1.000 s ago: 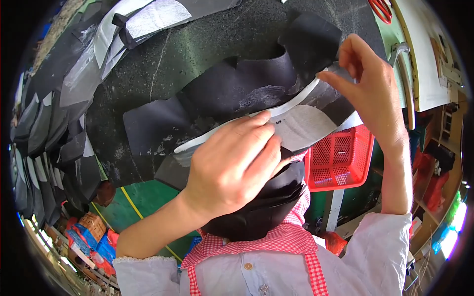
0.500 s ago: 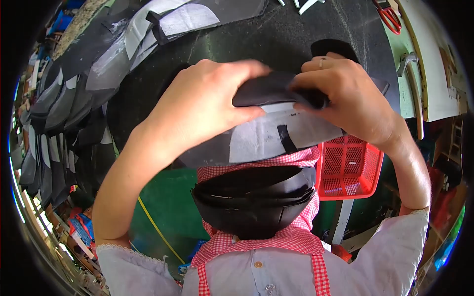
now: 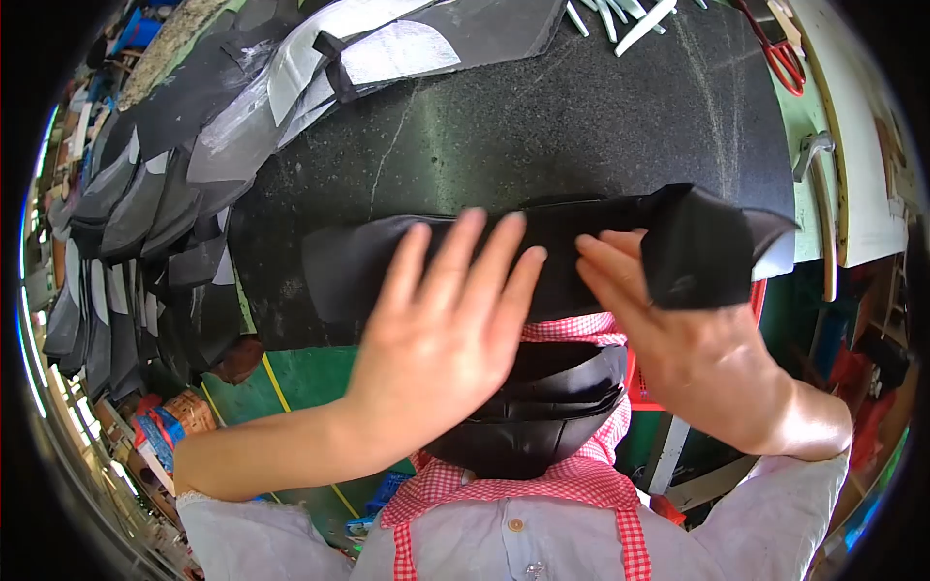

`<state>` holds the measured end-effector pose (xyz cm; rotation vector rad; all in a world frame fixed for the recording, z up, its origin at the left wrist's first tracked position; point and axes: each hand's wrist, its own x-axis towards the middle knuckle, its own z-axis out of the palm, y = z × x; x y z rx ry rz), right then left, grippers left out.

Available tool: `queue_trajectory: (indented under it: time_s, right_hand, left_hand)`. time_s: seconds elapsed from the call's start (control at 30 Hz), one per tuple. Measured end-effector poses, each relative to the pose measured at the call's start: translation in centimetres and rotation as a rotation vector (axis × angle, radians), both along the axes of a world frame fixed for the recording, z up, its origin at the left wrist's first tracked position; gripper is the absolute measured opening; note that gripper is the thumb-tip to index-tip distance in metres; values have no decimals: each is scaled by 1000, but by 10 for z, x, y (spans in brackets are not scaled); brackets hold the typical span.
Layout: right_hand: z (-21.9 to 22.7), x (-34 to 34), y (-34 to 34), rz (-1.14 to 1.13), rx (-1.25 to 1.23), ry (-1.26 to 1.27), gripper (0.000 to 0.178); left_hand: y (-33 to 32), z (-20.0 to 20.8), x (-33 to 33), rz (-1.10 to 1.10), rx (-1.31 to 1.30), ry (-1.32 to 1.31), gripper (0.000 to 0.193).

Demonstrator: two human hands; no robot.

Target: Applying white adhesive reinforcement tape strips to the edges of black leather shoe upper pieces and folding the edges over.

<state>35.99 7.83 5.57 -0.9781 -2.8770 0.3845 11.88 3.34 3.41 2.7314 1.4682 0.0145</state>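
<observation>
A long black piece of smooth, leather-like material (image 3: 339, 271) lies along the near edge of the dark work slab (image 3: 581, 116). My left hand (image 3: 441, 334) rests palm down over it, fingers spread. At the piece's right end, my right hand (image 3: 702, 358) has its fingers stretched out toward the left. A raised black flap (image 3: 697, 252) covers part of that hand, so its thumb is hidden. Several curved black pieces (image 3: 518, 441) sit stacked in my lap on a red checked apron (image 3: 591, 484), partly behind my left forearm.
Overlapping black and grey cut pieces (image 3: 228, 145) are heaped along the left. White strips (image 3: 644, 27) lie at the far edge. Red-handled scissors (image 3: 787, 70) and a metal-headed, wooden-handled tool (image 3: 816, 145) are at right. A red basket (image 3: 758, 295) shows behind my right hand.
The piece no longer shows its grey underside with a white patch; its black face is up and spread wider. Both hands have come nearer, and my left hand has flattened out.
</observation>
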Motion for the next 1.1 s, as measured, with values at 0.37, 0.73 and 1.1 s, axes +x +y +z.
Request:
queue_trajectory:
  time_s: [0.37, 0.73, 1.1]
  right_hand:
    - [-50, -59, 37, -79, -422, 503, 41]
    - [-41, -80, 1, 54, 97, 203, 63]
    - [0, -25, 3, -44, -70, -15, 38]
  left_hand:
    - [54, -4, -85, 173, -301, -694, 60]
    - [86, -23, -154, -382, 67, -304, 48]
    - [-8, -31, -98, -130, -256, -267, 81]
